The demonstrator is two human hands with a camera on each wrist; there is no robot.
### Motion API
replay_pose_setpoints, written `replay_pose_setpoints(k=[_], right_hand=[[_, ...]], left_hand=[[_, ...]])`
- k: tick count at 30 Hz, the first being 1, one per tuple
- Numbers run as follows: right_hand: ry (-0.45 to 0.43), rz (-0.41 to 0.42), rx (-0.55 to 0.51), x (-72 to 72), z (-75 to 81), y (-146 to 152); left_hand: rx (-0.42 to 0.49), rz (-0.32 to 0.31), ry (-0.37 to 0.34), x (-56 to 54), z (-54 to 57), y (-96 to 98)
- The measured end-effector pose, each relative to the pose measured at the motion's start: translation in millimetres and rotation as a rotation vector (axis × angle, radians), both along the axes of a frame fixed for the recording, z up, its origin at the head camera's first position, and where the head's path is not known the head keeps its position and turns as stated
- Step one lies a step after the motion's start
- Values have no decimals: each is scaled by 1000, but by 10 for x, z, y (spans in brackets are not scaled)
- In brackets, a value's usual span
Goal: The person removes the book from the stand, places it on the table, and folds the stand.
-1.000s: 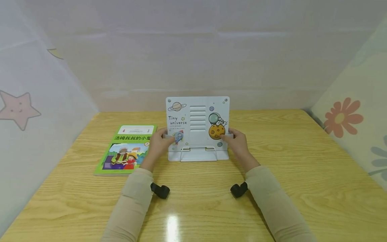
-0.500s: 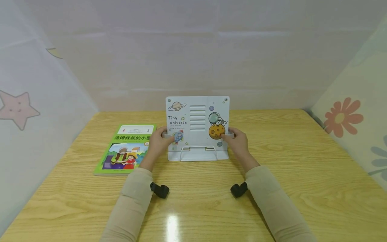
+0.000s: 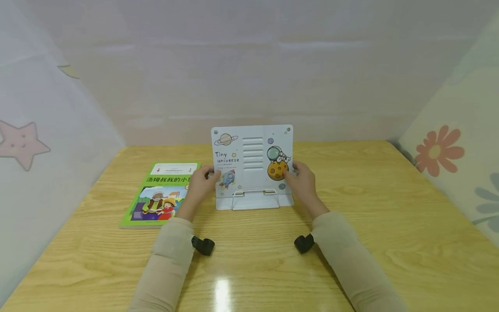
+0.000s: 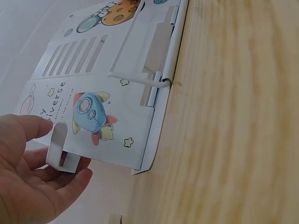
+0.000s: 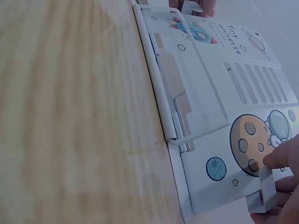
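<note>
A white book stand (image 3: 253, 182), printed with a planet, rocket, astronaut and the words "Tiny universe", stands upright on the table. My left hand (image 3: 202, 184) holds its left edge, thumb in front and fingers behind. Beside that thumb, a small white side clip (image 4: 57, 144) sticks out. My right hand (image 3: 305, 184) grips the opposite edge, its thumb on the orange moon print. Another white side clip (image 5: 264, 191) lies close to the right thumb and fingers. Across the stand's lower front runs a white wire page holder (image 3: 255, 209). The back of the stand is hidden.
A green picture book (image 3: 157, 195) lies flat on the wooden table (image 3: 249, 268), left of the stand and partly behind the left forearm. A pale cloth wall (image 3: 249, 86) rises behind the table, with printed cloth at both sides.
My left thumb has shifted up and outward, off the rocket print to the stand's left edge. The stand appears slightly turned and a little left in the head view. The right hand keeps its hold.
</note>
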State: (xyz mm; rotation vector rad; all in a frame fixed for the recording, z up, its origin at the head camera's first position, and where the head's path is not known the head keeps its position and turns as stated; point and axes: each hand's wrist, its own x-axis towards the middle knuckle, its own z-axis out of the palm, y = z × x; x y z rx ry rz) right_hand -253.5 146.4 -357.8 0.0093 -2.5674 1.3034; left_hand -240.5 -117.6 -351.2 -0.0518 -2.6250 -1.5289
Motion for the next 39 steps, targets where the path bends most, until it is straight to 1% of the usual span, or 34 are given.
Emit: replay_pose_setpoints(k=[3, 5, 10, 15, 17, 21, 24, 27, 29, 33, 35, 39], right_hand=[[22, -8, 8, -45, 44, 3], [21, -5, 19, -78, 76, 7], [-6, 13, 59, -136, 145, 6], [-42, 28, 103, -158, 196, -4], [-60, 29, 110, -170, 219, -1], [-84, 32, 131, -210, 273, 22], [-92, 41, 143, -248, 309, 46], [-105, 47, 145, -285, 337, 61], [-122, 45, 138, -308, 349, 65], [-155, 35, 140, -354, 367, 66], [-163, 30, 147, -374, 377, 59], [-171, 22, 170, -414, 402, 32]], left_hand=[[-5, 14, 5, -2, 8, 7], [-8, 26, 9, 0, 6, 6], [-9, 56, 14, 16, 9, -12], [5, 75, 7, 44, 4, -40], [2, 63, 3, 52, 9, -45], [-39, 38, -17, 65, 49, -38], [-66, 18, -42, 84, 88, -25], [-59, -10, -83, 111, 109, -12], [-30, -30, -113, 133, 119, 2], [62, -66, -171, 180, 129, 39], [108, -82, -176, 203, 131, 63], [171, -120, -169, 250, 136, 109]])
